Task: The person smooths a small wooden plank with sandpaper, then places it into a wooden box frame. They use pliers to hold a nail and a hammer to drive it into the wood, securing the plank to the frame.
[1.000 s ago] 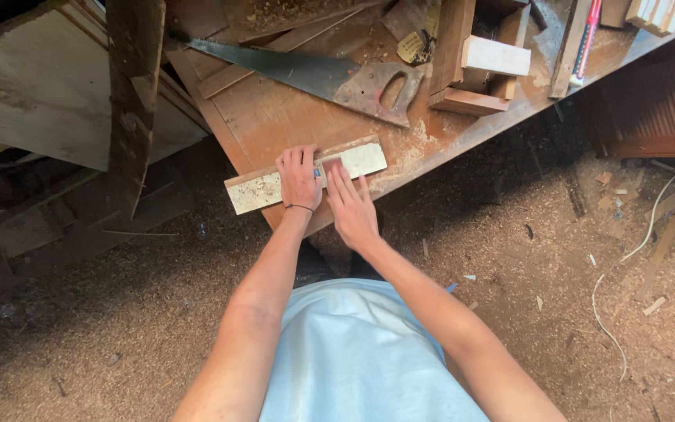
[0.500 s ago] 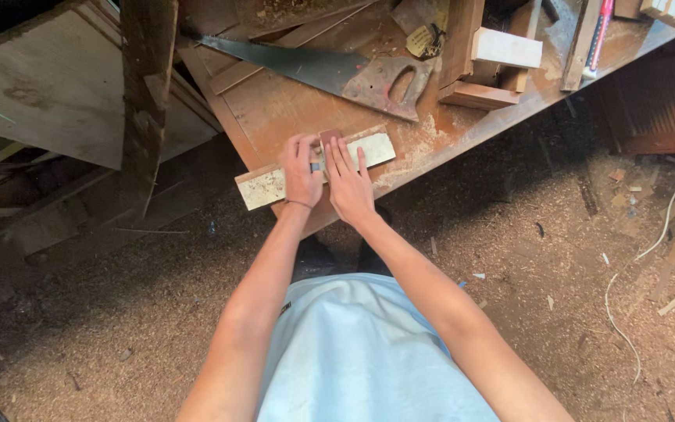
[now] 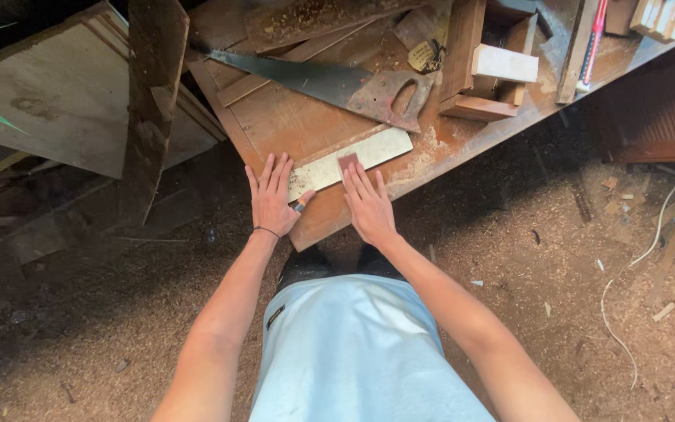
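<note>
Your left hand [image 3: 273, 195] lies flat and open at the near corner of the surface [image 3: 291, 125], palm down with fingers spread, gripping nothing; its thumb side presses on the near end of the pale board [image 3: 353, 160], which looks like a way to keep that end from sliding. A small dark object, perhaps a pencil, pokes out by the thumb, but you cannot tell what it is. Your right hand [image 3: 367, 205] also lies open and flat, fingers together and stretched forward, the fingertips resting on a small reddish block [image 3: 348, 162] that sits on the board; the flat hold suggests you are pressing the block down against the board rather than picking it up. The board itself lies along the near edge of the surface, slanting from the near corner toward the middle, with sawdust scattered beside its far end. Just beyond it, apart from both hands, a handsaw [image 3: 337, 84] lies flat with its rusty handle toward the right and its blade pointing to the left edge. Farther right a stack of wooden offcuts [image 3: 486, 66] sits near the far edge, and a red-handled tool [image 3: 594, 39] rests by the right end. The floor [image 3: 572, 258] below is covered in sawdust and chips.
</note>
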